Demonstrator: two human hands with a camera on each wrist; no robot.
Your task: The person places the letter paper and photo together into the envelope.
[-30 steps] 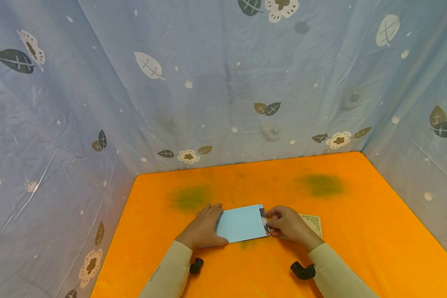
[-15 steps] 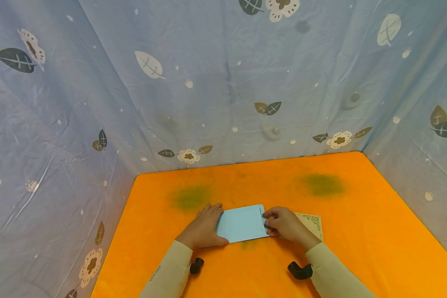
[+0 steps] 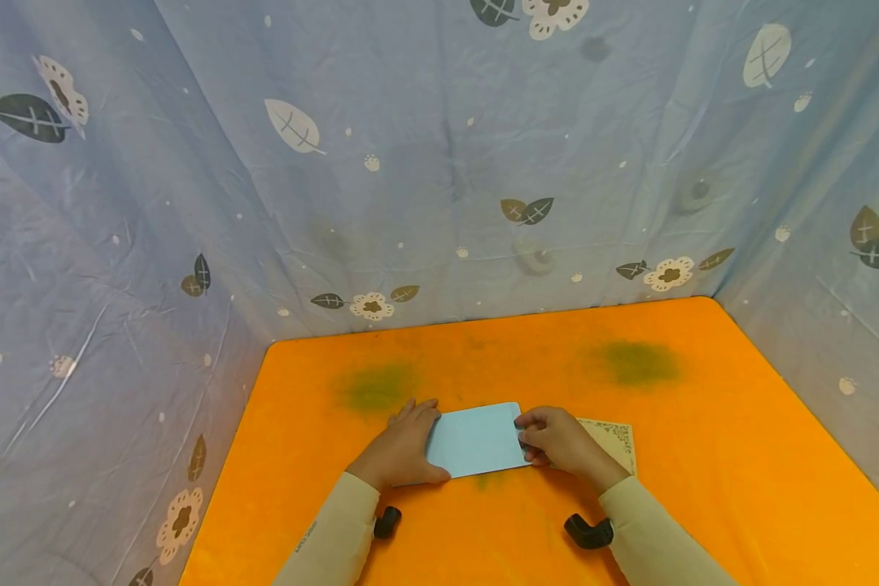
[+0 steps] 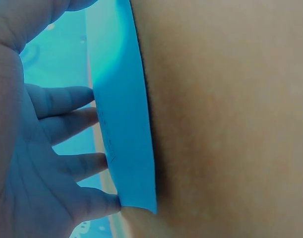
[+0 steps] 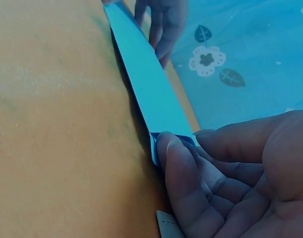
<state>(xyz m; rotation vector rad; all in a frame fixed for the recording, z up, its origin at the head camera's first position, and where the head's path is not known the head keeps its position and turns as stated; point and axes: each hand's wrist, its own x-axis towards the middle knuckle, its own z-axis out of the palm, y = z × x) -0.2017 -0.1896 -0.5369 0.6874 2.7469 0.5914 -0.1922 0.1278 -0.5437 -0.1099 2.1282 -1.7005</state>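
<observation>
A pale blue envelope (image 3: 476,439) lies low over the orange table, its open end facing right. My left hand (image 3: 403,448) holds its left part across the width, with the thumb at the near edge and the fingers at the far edge. In the left wrist view, the fingertips touch one long edge of the envelope (image 4: 124,119). My right hand (image 3: 557,439) grips the open end with curled fingers. The right wrist view shows thumb and fingers at the corners of the mouth of the envelope (image 5: 146,94). What lies inside is hidden.
A tan card (image 3: 615,441) with a patterned corner lies partly under my right hand and wrist. The orange table (image 3: 483,350) has green smudges. A patterned blue curtain (image 3: 410,163) closes off the back and both sides.
A dark printed strip that showed at the envelope's right end has gone out of sight inside. My right hand has shifted slightly left. The left hand holds its place.
</observation>
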